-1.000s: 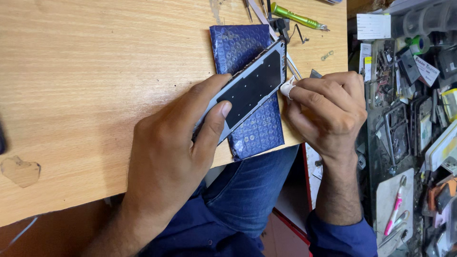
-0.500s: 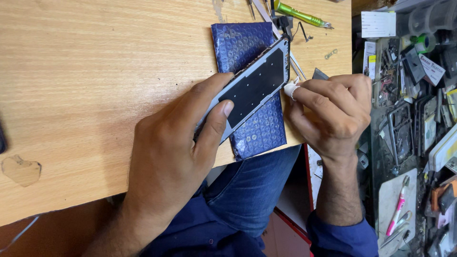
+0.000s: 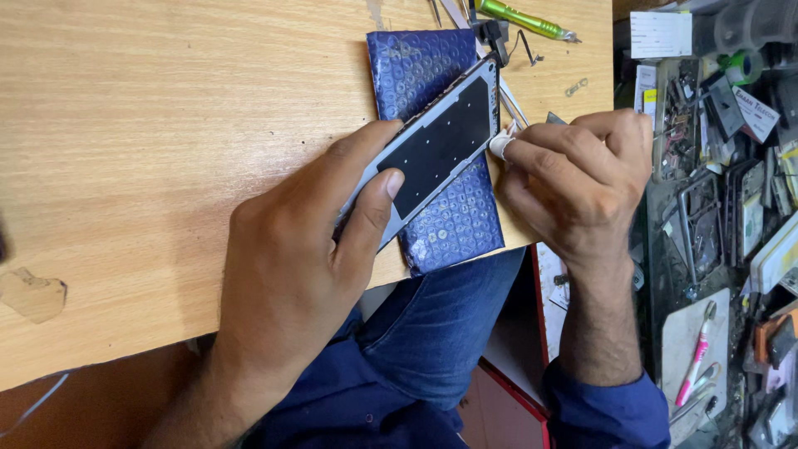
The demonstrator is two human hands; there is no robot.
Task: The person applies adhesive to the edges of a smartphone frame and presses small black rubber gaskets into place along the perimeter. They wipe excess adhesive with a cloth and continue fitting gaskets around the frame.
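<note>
The wooden table (image 3: 150, 150) stretches bare to the left, while its near edge runs right under both wrists, with blue-trousered legs below. The left hand (image 3: 291, 274) holds a phone frame (image 3: 436, 141) flat, thumb and fingers closed along its lower end. The frame lies slanted on a blue bubble-wrap pouch (image 3: 449, 224), near the table's front edge. The right hand (image 3: 573, 179) has its fingers pinched tight on a small white piece (image 3: 499, 145) pressed against the frame's right edge. Behind them a green screwdriver (image 3: 524, 18) and small metal tools crowd the far edge. To the right, a cluttered parts shelf (image 3: 715, 166) hems things in. The frame is grey with a large black panel.
</note>
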